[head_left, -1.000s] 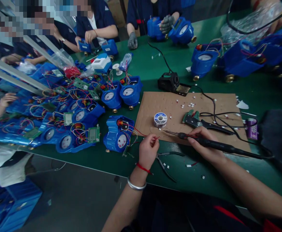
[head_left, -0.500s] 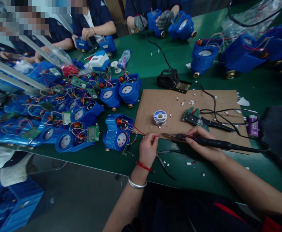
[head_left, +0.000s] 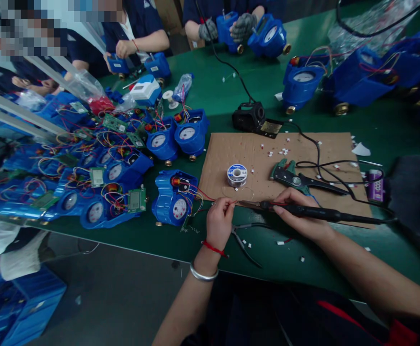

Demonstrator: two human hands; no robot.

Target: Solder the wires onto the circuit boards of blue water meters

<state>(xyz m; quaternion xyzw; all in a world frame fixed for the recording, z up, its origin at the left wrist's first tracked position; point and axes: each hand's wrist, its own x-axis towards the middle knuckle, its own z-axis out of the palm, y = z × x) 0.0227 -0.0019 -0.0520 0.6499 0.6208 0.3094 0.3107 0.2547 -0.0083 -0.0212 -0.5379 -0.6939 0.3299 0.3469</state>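
My left hand (head_left: 220, 217) is closed in a pinch on a thin red wire (head_left: 205, 195), which runs from the blue water meter (head_left: 174, 198) on its left. In my right hand (head_left: 299, 216) lies a black soldering iron (head_left: 312, 212), gripped like a pen, its tip pointing left and close to my left fingertips. Whether the tip touches the wire is too small to tell. Just beyond my hands a solder spool (head_left: 237, 176) stands on a cardboard sheet (head_left: 219, 154), a thin strand trailing from it. Pliers (head_left: 244, 240) with dark handles lie between my forearms.
Green-handled wire strippers (head_left: 296, 180), a looped black cable and small white connectors lie on the cardboard. Behind it stands a black soldering iron holder (head_left: 249, 117). Many wired blue meters (head_left: 94, 211) crowd the left; others (head_left: 301, 81) stand at the back right. Co-workers handle meters across the table.
The whole view has shifted slightly. My hands keep the same holds, with the iron's tip still by my left fingertips.
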